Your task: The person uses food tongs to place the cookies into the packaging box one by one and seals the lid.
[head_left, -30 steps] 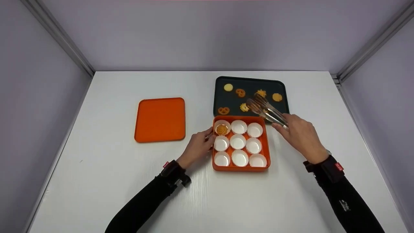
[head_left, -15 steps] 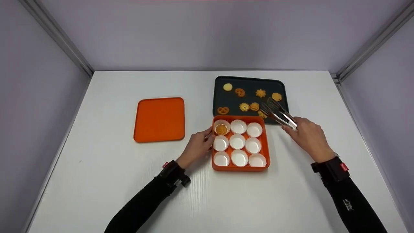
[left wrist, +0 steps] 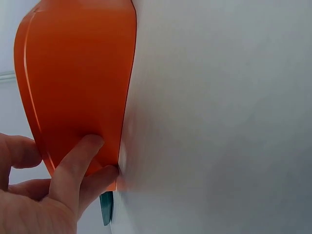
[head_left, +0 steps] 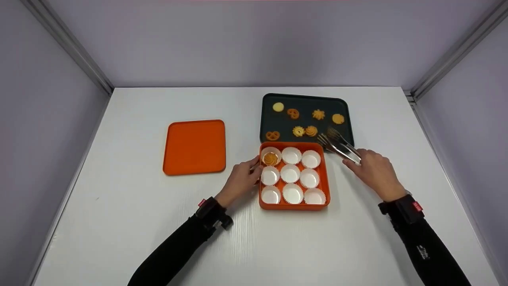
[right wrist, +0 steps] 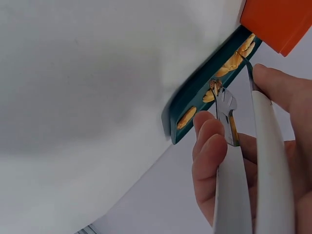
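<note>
There are nine white paper cups in the one orange box, set three by three, and a single swirled cookie sits in the back-left cup. The box stands on the white counter, just in front of one dark green tray. On that tray I count seven cookies plainly: two pretzels, two round ones, a star-shaped one, a ruffled one and a swirl beside it. Something more may lie under the tongs; I can't tell.

Of the two hands, the left hand grips the box's left wall, thumb at the rim and fingers against the outside. The right hand holds the one pair of tongs between thumb and curled fingers, with the tongs' two ends spread apart at the tray's near right corner. Well over to the left lies one flat orange square.

Each wrist wears a black band with a red tag, the lettering too small to read. The right sleeve bears a white mark, also illegible.
</note>
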